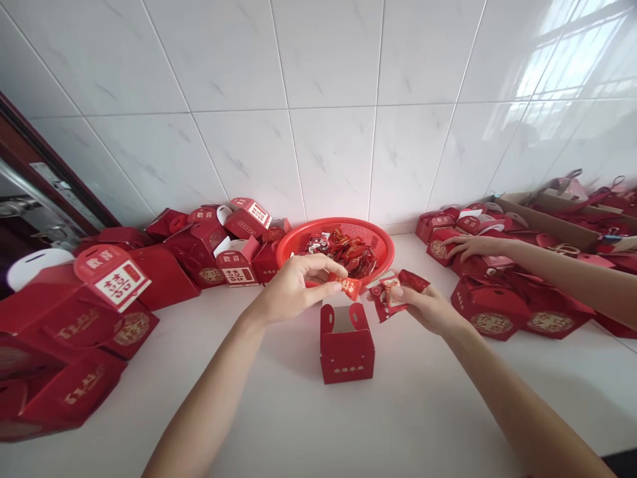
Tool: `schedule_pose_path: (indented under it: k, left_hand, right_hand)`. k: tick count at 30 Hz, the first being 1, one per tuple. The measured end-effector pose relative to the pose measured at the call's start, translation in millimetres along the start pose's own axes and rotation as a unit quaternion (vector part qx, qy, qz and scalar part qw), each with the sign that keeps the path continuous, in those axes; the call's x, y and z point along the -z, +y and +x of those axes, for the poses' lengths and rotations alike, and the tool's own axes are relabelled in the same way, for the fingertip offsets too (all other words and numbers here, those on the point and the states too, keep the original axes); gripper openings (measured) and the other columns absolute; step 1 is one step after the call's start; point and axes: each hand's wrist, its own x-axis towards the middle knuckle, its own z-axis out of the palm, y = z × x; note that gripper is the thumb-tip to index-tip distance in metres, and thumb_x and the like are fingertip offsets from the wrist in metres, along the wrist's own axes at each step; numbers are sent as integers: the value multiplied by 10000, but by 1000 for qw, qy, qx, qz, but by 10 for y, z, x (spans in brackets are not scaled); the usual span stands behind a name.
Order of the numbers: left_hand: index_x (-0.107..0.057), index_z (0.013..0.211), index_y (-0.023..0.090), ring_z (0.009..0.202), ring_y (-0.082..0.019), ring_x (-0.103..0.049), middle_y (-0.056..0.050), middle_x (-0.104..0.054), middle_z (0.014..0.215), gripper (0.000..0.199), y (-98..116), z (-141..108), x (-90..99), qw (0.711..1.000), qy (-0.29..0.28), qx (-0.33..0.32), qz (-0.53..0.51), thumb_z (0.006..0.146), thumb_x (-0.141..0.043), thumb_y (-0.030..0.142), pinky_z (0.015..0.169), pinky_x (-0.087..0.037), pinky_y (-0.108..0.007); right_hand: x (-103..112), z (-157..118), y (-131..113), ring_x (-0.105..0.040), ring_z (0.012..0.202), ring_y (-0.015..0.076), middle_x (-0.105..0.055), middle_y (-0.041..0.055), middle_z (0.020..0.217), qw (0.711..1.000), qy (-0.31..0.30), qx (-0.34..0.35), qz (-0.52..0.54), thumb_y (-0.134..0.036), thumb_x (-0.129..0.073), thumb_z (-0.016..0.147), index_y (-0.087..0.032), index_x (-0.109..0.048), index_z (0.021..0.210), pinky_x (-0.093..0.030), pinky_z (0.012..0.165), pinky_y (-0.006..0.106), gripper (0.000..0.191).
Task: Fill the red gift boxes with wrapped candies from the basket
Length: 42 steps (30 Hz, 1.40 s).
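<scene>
Between finger and thumb, my left hand (298, 285) pinches a small red-and-gold wrapped candy (351, 287). My right hand (428, 304) is closed on several wrapped candies (383, 300) in red and white wrappers. Both hands are above and just behind a small red gift box (347, 358), which stands upright on the white table with its top flaps raised and its top open. Behind the hands, a red plastic basket (385, 249) holds a heap of wrapped candies (353, 252). How deep the box is filled cannot be seen.
Red gift boxes (199, 245) are piled along the left, some with white tags. More red boxes (490, 305) fill the right side, where another person's hand (470, 247) rests on one. A cardboard carton (552, 222) stands behind them. White tiled wall (333, 153) closes off the back.
</scene>
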Motion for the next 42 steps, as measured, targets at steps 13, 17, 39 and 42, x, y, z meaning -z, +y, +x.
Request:
schedule_pose_path:
  k: [13, 17, 39, 42]
  left_hand:
    - [-686, 1076, 189, 999, -224, -690, -59, -703, 1101, 265, 13, -55, 114, 999, 32, -23, 20, 888, -657, 374, 925, -560, -374]
    - [-671, 1124, 200, 1021, -232, -685, -63, -705, 1150, 272, 15, -56, 112, 999, 5, 15, 29, 876, -658, 310, 930, -551, -376]
    - [-723, 1087, 242, 865, -209, -664, -29, -734, 994, 308, -89, 13, -59, 962, -198, 48, 184, 814, -585, 206, 680, -464, -251]
    - [-707, 1144, 231, 847, -215, -676, -41, -727, 1035, 407, -128, -3, -36, 959, -200, 87, 181, 741, -659, 248, 608, -467, -233]
  right_hand:
    - [-195, 497, -313, -654, 889, 189, -713, 43, 945, 988, -135, 45, -56, -379, -751, 820, -177, -722, 998, -524, 806, 315, 271]
    - [-159, 473, -318, -661, 861, 194, -717, 39, 895, 987, -144, 17, -75, -357, -781, 786, -170, -734, 960, -531, 761, 307, 259]
    - [-63, 365, -466, -580, 642, 101, -645, -8, 749, 908, -327, -75, -251, -339, -721, 840, -149, -722, 980, -509, 577, 204, 236]
    - [-27, 351, -498, -597, 629, 106, -663, 4, 755, 912, -315, -97, -243, -352, -713, 849, -141, -718, 981, -533, 580, 220, 250]
